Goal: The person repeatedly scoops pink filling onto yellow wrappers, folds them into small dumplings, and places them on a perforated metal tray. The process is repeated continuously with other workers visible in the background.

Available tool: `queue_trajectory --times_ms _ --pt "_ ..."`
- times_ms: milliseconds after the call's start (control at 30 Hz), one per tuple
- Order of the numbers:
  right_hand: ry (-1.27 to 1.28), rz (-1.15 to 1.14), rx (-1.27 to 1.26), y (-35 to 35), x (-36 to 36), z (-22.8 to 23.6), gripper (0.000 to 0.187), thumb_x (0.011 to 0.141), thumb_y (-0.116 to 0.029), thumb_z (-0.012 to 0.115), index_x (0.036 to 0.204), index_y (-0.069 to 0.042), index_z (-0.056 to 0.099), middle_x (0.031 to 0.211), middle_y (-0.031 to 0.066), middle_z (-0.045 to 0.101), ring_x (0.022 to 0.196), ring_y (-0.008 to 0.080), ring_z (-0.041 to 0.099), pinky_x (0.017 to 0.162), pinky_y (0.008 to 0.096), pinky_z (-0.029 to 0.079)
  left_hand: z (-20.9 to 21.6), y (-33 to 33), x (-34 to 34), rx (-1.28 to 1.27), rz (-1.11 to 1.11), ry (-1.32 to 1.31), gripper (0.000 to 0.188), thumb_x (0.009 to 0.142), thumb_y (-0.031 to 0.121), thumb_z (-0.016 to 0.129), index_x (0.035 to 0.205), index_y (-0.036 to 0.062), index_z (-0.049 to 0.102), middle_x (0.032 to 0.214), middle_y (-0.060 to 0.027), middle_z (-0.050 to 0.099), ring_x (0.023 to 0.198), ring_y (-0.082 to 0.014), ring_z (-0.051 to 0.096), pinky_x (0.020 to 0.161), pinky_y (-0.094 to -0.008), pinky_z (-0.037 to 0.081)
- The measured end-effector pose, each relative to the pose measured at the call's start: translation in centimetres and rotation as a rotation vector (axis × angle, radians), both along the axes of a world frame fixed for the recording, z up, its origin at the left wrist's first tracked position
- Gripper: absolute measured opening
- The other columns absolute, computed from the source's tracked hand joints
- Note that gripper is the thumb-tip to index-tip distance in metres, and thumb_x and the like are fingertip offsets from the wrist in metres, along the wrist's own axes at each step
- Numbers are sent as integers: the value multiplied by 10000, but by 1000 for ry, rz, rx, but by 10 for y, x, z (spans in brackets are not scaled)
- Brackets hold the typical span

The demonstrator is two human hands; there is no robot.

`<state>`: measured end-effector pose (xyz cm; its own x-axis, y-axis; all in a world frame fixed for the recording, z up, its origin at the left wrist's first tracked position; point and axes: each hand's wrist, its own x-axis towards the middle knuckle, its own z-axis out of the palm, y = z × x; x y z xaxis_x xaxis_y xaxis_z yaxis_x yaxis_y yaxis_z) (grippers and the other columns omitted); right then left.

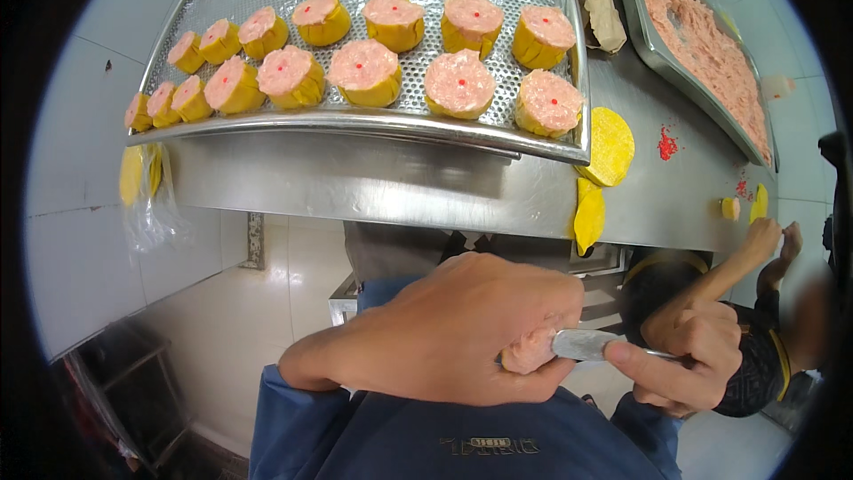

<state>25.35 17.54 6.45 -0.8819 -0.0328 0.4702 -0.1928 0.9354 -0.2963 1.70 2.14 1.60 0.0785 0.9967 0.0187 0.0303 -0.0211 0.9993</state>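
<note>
My left hand [435, 329] is closed around a siu mai dumpling, held over my lap in front of the table. Only its pink minced-meat filling [528, 352] shows between thumb and forefinger; the fingers hide most of the rest. My right hand [689, 357] grips a small metal spatula [586, 344], thumb along it, and the blade's tip touches the meat. Beyond my hands, two rows of yellow-wrapped siu mai [460, 84], each topped with a red speck, stand on a perforated metal tray [418, 116].
A stack of round yellow wrappers [611, 147] lies beside the tray, with a loose wrapper [588, 213] at the table edge. Farther right are red bits [666, 142] and a pan [662, 71] of minced meat. A co-worker's hands [766, 240] are at the right, near another dumpling [730, 208].
</note>
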Motion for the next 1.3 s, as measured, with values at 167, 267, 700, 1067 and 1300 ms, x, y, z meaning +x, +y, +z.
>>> queue_trajectory --times_ms 167,267,700,1067,1300 --pt "99 -32 -61 -7 -3 -7 415 537 -207 922 951 -221 897 675 -63 274 506 79 291 480 248 136 5 -1 0 -123 -36 -184 344 819 196 841 802 14 550 737 -161 615 685 -432 623 597 -462 465" --pt "51 16 -38 -8 -7 -8 419 534 -191 935 950 -225 897 682 -58 286 511 87 292 485 246 136 -6 6 8 79 -134 -13 332 830 186 834 802 10 554 737 -180 628 685 -432 628 593 -459 464" --pt "-38 51 -85 -4 -5 5 485 485 -209 906 969 -241 897 696 -61 278 511 90 287 500 251 139 -6 -2 5 27 -63 -141 292 835 163 817 863 20 564 698 -167 603 668 -444 614 580 -452 462" --pt "-149 14 -107 -1 -2 20 456 526 -196 994 969 -242 896 708 -58 344 507 73 309 484 249 152 -5 -9 -1 -133 -83 -247 288 838 222 861 874 82 612 716 -124 647 700 -401 671 618 -419 523" --pt "-181 65 -16 -2 -9 17 466 493 -279 892 958 -247 897 700 -58 343 518 79 299 494 257 144 -16 2 10 124 -81 39 290 854 232 879 874 90 627 731 -102 680 672 -360 690 582 -390 531"
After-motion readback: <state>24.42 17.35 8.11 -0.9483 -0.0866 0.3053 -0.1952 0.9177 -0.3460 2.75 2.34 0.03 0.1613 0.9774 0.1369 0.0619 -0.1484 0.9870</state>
